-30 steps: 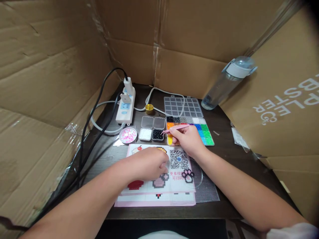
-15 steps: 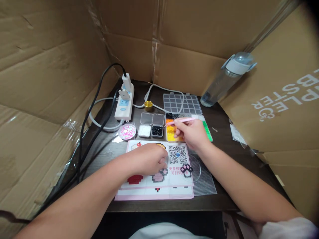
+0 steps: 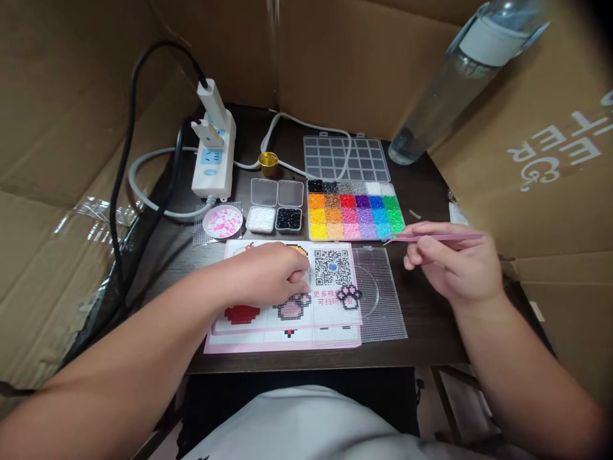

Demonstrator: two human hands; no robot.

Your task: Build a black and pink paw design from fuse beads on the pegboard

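Note:
My right hand (image 3: pixel 460 265) grips pink tweezers (image 3: pixel 445 237) to the right of the bead box (image 3: pixel 306 214). Their tips point left, close to the box's front right corner. Beads of many colours fill its small compartments. My left hand (image 3: pixel 272 275) is closed over the printed pattern sheet (image 3: pixel 330 316); whatever its curled fingers hold, if anything, is hidden. A paw print made of black and pink beads (image 3: pixel 349 297) lies at the sheet's right side, below the QR code. Partly under the sheet is a clear pegboard (image 3: pixel 390 306).
Small boxes of white beads (image 3: pixel 261 219) and black beads (image 3: pixel 288 219) stand left of the bead box, beside a dish of pink and white beads (image 3: pixel 223 222). Behind are a gold tin (image 3: pixel 269 164), a power strip (image 3: pixel 215 160) with cables and a water bottle (image 3: pixel 440 96). Cardboard walls (image 3: pixel 335 64) surround the table.
My right hand has moved right with the tweezers, from above the bead box to beside it, uncovering the compartments. My left hand stays on the sheet. The camera view has shifted.

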